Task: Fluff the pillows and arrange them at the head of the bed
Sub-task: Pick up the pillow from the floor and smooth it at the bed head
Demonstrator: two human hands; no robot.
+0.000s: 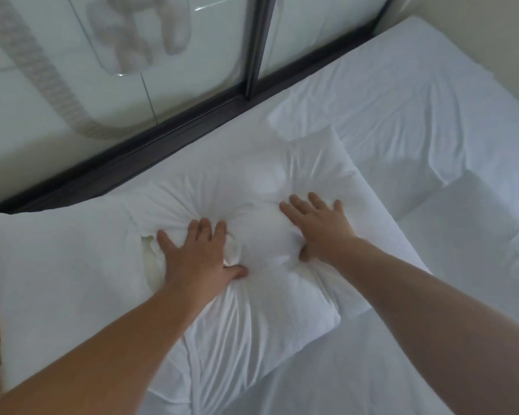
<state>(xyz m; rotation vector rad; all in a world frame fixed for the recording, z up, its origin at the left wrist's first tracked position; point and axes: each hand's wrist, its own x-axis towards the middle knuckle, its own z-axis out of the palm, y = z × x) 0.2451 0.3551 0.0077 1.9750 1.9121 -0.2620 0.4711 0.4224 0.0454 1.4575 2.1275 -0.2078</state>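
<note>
Hands first: the left hand [197, 250] and right hand [319, 226] lie flat, fingers spread, pressing into the middle pillow [252, 211], gripping nothing. It lies by the dark frame [150, 151] at the head of the bed [402, 94], between a second pillow [63, 283] and a third [381, 124]. Fluffing looks midway; squaring the row seems left.

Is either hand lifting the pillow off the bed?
No: the left hand and right hand press flat into the pillow, which lies on the bed.
</note>
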